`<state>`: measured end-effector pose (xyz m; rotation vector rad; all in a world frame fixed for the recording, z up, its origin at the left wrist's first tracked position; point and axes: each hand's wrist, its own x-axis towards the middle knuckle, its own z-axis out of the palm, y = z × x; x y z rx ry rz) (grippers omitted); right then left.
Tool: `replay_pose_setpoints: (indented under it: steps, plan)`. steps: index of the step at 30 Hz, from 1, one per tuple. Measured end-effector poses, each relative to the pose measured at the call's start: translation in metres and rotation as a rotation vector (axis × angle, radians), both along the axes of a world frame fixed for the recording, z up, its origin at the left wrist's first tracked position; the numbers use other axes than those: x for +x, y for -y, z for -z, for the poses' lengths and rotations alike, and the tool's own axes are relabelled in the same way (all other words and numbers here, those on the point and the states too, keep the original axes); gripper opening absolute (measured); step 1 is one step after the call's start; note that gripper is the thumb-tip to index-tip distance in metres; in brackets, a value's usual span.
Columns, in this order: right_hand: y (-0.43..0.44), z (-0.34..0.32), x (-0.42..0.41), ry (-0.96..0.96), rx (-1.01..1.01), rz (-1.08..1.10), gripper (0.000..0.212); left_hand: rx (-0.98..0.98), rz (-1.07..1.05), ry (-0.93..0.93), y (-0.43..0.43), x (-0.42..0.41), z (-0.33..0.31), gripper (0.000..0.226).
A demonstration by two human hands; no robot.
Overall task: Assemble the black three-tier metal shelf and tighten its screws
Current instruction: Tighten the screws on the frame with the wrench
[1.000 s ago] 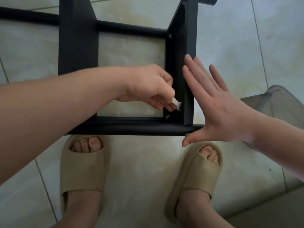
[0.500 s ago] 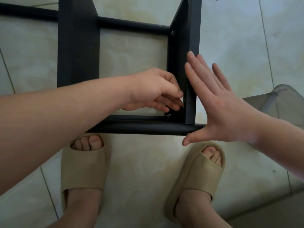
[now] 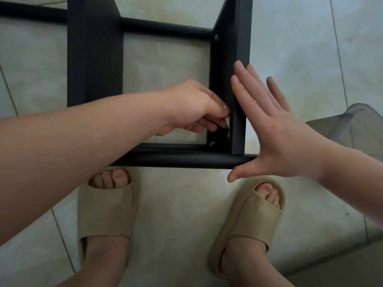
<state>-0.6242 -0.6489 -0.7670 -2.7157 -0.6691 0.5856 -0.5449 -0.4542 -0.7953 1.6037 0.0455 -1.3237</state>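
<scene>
Head view: the black shelf (image 3: 93, 59) sits on the floor tiles (image 3: 176, 204), and I take its upright panel (image 3: 241, 48) as my mark. My left hand (image 3: 192, 106), inside the panel, pinches the small white key (image 3: 227, 123). It has rolled over since a second ago, so I judge the screw, hidden under my fingers, took another turn. My right hand (image 3: 275, 131), fingers straight, braces the panel's outer face.
</scene>
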Motion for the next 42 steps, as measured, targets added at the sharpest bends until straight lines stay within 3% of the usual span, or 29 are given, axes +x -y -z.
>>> replay_pose_setpoints:
  steps: [15,34,42]
  plan:
    - [-0.003,0.002,0.001,0.021,0.013,-0.004,0.143,0.014,-0.09,-0.024,-0.006,0.0,-0.002,0.006]
    - [-0.006,0.001,0.002,0.006,0.011,0.001,0.144,0.014,-0.014,-0.045,-0.011,-0.005,-0.005,0.009]
    - [-0.006,0.001,0.003,0.007,0.007,0.003,0.144,0.008,-0.074,-0.093,-0.008,-0.006,-0.008,0.006]
